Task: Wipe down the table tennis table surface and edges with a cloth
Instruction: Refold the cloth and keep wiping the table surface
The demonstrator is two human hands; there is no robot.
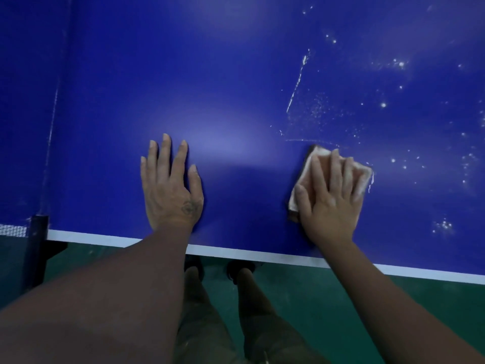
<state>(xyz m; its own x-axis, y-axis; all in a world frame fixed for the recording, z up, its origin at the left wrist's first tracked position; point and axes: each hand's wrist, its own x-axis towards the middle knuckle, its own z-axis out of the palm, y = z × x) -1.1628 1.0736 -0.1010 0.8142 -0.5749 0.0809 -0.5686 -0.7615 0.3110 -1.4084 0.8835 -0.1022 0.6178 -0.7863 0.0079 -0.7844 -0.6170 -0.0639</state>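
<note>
Table tennis table (236, 88), deep blue and glossy, fills the view from 9 o'clock round to 3 o'clock, with its white edge line (262, 254) running along the near side. The top looks hard, flat and slick, so a wiper should slide over it easily.

At 8 o'clock a dark net post (39, 232) is clamped at the table's edge, with a scrap of net (13, 229) beside it. Just left of centre, the left hand (170, 185) lies flat on bare blue surface with straight, slightly parted fingers, holding nothing, apparently as a brace.

At 4 o'clock the cloth (364, 172) lies on the table just inside the near edge, under the right hand (333, 195). That hand's fingers are straight and spread, pressing down on the cloth rather than curling round it. The cloth is likely soft, light and limp, prone to bunching, so a flat palm over its middle seems the best hold. It is a pale pinkish folded pad with a darker layer showing along its left side.

From 1 to 3 o'clock white specks and streaks (393, 106) dot the surface, so that side looks unwiped
</note>
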